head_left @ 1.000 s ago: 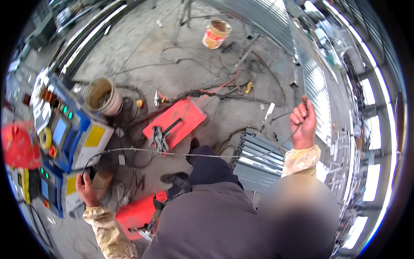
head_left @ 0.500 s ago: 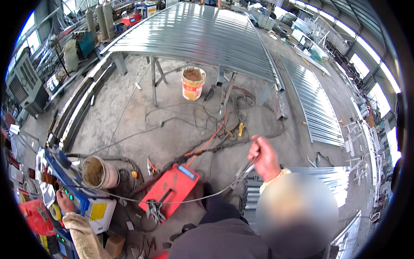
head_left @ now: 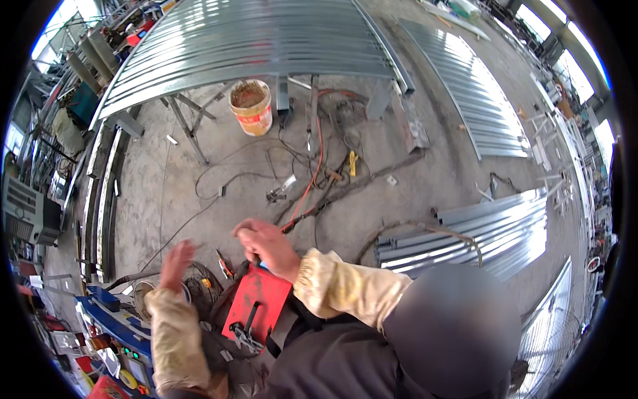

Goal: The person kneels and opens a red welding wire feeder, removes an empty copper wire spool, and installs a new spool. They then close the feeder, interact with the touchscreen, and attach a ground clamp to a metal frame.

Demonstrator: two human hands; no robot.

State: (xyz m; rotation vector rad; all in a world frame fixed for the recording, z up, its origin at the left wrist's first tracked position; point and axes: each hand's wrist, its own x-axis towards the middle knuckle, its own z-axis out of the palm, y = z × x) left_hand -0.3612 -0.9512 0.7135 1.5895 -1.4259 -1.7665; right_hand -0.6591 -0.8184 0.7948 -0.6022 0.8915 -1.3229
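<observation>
A round grey blur (head_left: pixel 452 332) hides the right upper arm; the right forearm, in a stained tan sleeve (head_left: pixel 349 282), reaches leftward. The bare right hand (head_left: pixel 267 247) is over the far edge of a boxy red case (head_left: pixel 266 292), fingers curled; I cannot tell whether they grip anything. The bare left hand (head_left: pixel 177 266) points away, smeared by motion, so its grip cannot be told either; it and its sleeve partly cover an open pale bucket (head_left: pixel 141 299) on the concrete floor (head_left: pixel 143 206). A tangled grey item (head_left: pixel 246 339) at the case's near edge is hard to make out. Farther off, near the near edge of a ribbed silvery metal panel (head_left: pixel 252 46), cut off at the top, stands an orange-and-white bucket (head_left: pixel 252 113) with blurry red-and-white label print.
</observation>
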